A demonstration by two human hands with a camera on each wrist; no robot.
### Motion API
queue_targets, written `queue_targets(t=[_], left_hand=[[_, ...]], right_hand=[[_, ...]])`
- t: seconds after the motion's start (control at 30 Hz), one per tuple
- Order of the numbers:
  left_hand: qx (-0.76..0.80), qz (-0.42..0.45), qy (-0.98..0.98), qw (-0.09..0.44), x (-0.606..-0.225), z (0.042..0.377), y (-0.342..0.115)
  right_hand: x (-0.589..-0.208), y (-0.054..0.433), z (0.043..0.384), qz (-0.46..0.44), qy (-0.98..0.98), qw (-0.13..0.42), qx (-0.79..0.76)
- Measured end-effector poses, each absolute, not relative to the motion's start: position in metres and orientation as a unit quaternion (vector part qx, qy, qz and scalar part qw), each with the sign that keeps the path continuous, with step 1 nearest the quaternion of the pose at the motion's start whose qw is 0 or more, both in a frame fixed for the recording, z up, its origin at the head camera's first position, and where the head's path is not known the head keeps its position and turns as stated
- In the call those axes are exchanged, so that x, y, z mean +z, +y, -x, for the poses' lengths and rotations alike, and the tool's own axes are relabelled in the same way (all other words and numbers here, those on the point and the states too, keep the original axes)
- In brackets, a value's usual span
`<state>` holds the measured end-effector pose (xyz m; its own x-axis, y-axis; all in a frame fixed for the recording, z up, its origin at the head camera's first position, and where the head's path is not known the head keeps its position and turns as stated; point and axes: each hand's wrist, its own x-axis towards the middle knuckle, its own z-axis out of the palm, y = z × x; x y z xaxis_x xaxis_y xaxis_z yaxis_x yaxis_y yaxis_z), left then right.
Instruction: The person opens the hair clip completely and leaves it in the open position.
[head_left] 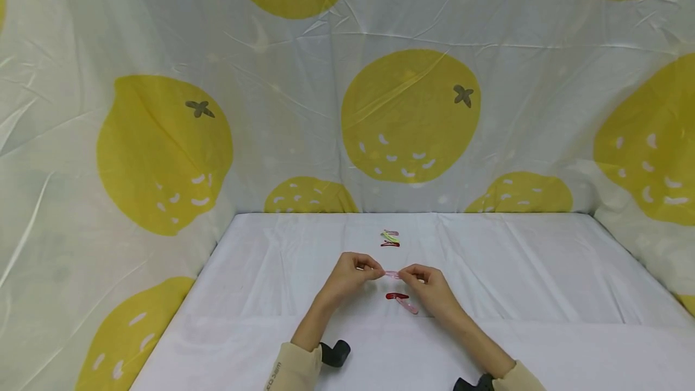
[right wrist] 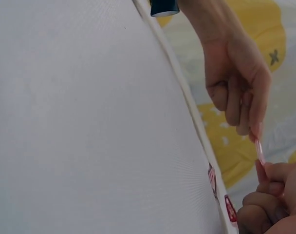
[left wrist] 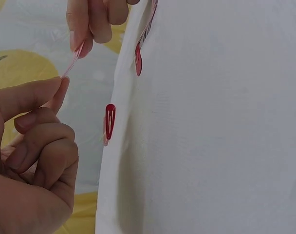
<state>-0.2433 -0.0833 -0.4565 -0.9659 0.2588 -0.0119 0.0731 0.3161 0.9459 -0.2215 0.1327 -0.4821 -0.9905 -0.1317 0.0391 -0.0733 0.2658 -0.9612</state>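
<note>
Both hands meet over the middle of the white table, stretching a pink snap hair clip (head_left: 392,274) between them. My left hand (head_left: 350,273) pinches one end of it with thumb and forefinger. At the other end my right hand (head_left: 429,287) grips it by the fingertips. In the left wrist view the pink clip (left wrist: 73,63) looks thin, seen nearly edge-on. Just below the hands lie a red hair clip (head_left: 397,296) and a second pink clip (head_left: 408,306), touching or nearly so. Beyond the hands sits a small group with a yellow-green clip (head_left: 390,237), a red clip (head_left: 390,244) and a pink one.
White cloth covers the table (head_left: 543,270), with some creases. A curtain (head_left: 293,89) printed with yellow lemons hangs behind and at both sides. Black wrist mounts (head_left: 335,353) show at both sleeves.
</note>
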Motion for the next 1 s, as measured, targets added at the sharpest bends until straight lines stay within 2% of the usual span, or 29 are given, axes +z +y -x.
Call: queue_targets(t=[0.33,0.67,1.0], left_hand=[[0.632,-0.107,0.760,0.109,-0.4558,0.2463,-0.0839],[0.600,-0.093,0.789,0.091,-0.4572,0.2459,-0.0845],[0.580,-0.095,0.804,0.090,-0.4543,0.2440,-0.0872]], right_hand=[[-0.4803,0.1376,0.2211,0.101,0.774,0.019,-0.624],[-0.4833,0.1362,0.2235,0.075,0.790,0.002,-0.609],[-0.4835,0.1382,0.2228,0.113,0.792,-0.047,-0.598]])
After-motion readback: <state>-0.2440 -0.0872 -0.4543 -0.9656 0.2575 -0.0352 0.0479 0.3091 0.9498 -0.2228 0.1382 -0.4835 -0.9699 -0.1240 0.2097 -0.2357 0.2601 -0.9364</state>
